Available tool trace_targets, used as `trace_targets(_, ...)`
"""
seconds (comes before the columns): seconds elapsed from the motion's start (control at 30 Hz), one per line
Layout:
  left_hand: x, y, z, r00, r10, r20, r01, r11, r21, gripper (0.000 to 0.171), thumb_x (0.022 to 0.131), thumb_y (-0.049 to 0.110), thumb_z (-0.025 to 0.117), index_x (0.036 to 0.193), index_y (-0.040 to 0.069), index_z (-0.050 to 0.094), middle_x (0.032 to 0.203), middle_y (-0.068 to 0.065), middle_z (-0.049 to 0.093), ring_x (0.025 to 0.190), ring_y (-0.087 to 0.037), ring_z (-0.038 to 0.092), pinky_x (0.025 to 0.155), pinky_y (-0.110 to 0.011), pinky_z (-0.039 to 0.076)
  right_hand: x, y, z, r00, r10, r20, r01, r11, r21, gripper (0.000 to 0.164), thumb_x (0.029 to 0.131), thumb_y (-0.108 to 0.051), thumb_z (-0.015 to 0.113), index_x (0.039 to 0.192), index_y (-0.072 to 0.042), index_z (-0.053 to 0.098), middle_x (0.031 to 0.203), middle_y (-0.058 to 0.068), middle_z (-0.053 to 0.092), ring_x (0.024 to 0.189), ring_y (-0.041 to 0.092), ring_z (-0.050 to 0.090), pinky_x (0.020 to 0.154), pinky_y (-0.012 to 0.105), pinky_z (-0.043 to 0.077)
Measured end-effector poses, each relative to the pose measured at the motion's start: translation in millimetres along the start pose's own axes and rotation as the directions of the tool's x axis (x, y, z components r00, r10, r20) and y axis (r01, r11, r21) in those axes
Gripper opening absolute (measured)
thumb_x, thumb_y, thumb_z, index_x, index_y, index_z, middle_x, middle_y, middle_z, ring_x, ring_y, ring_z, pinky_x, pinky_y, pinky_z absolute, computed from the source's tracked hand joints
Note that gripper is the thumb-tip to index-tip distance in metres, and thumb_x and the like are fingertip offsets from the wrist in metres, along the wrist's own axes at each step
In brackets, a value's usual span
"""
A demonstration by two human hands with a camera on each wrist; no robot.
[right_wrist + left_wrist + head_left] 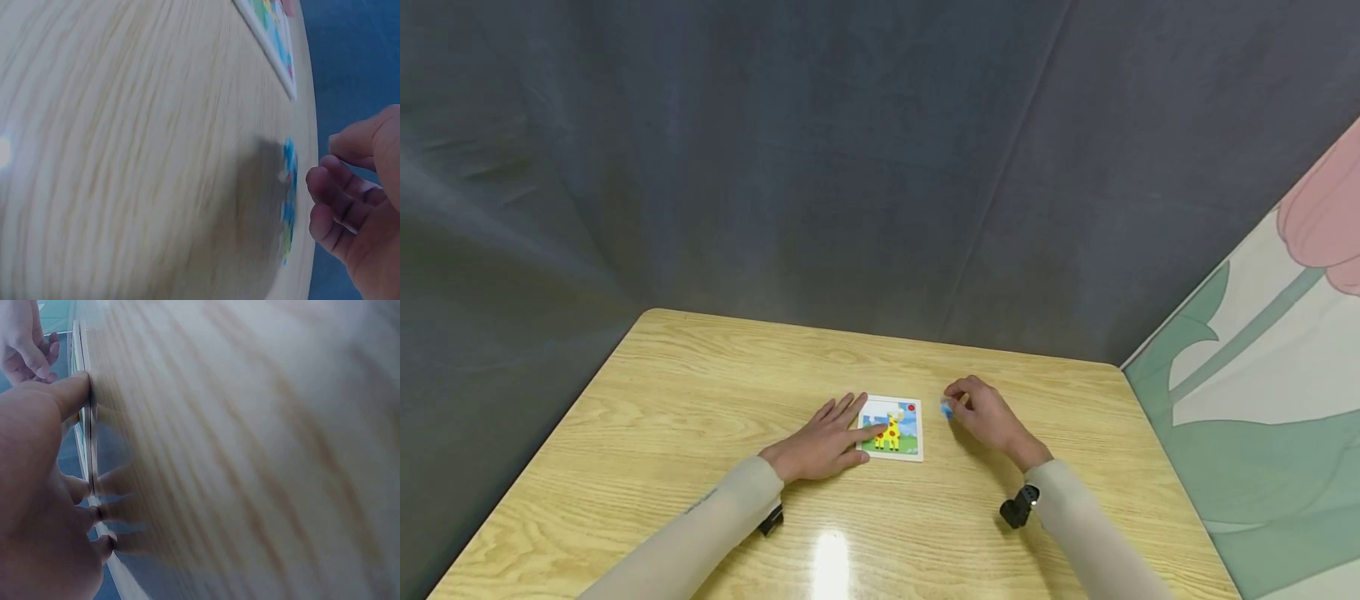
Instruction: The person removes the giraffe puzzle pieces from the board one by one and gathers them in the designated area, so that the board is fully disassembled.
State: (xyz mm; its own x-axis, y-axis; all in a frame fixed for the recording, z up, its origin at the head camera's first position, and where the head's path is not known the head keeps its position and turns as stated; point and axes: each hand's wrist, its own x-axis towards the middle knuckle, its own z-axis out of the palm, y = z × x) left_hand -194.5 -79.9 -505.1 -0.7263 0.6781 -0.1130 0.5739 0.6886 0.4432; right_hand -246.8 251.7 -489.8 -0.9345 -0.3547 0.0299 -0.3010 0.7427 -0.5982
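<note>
White-bordered and flat, the picture board (pixel 906 457) lies near the middle of your wood-grained desk (pixel 715 379), between your two arms. Your left grip (pixel 823 443) is spread over its left side: one finger reaches across the picture to the yellow giraffe (pixel 892 436), the thumb lies by the lower left corner, and the other fingers extend towards the upper left edge. That splayed hold probably keeps the board from sliding; you pinch nothing there.

Just to the right of the board, coloured puzzle pieces (pixel 289 203), mostly blue, lie on the desk. The right wrist view catches them nearly edge-on, so you cannot count them. Placed apart from the frame, they are likely set there to be within easy reach of your right grip (pixel 988 414). Its fingers are loosely bent beside the pieces, with the thumb near the forefinger and nothing visible between them; it seems to hold nothing. Bare white patches near the board's upper left suggest why those pieces lie outside: that part of the picture looks unfilled.
</note>
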Motion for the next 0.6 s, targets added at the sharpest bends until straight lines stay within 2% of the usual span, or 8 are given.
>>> trace_targets(0.33, 0.9, -0.5, 0.0, 1.0, -0.006, 0.001, 0.006, 1.0, -0.008, 0.054, 0.115, 0.042, 0.047, 0.167, 0.03, 0.04, 0.181, -0.019, 0.002, 0.169, -0.042, 0.004, 0.136, -0.063, 0.011, 10, -19, 16, 0.997, -0.041, 0.065, 0.046, 0.996, -0.073, 0.021, 0.104, -0.009, 0.067, 0.124, -0.005, 0.074, 0.109, 0.005, 0.069, 0.087, 0.012, 0.059, 0.08, 0.03, 0.054)
trace_targets(0.6, -0.3, 0.1, -0.1, 1.0, -0.006, -0.004, 0.006, 1.0, -0.012, 0.054, 0.114, 0.042, 0.048, 0.166, 0.029, 0.041, 0.181, -0.02, 0.003, 0.169, -0.043, 0.005, 0.136, -0.064, 0.012, 11, -30, 27, 0.992, -0.063, 0.109, 0.074, 0.993, -0.093, 0.019, 0.103, -0.01, 0.069, 0.121, -0.007, 0.076, 0.102, 0.002, 0.067, 0.081, 0.01, 0.055, 0.072, 0.025, 0.049)
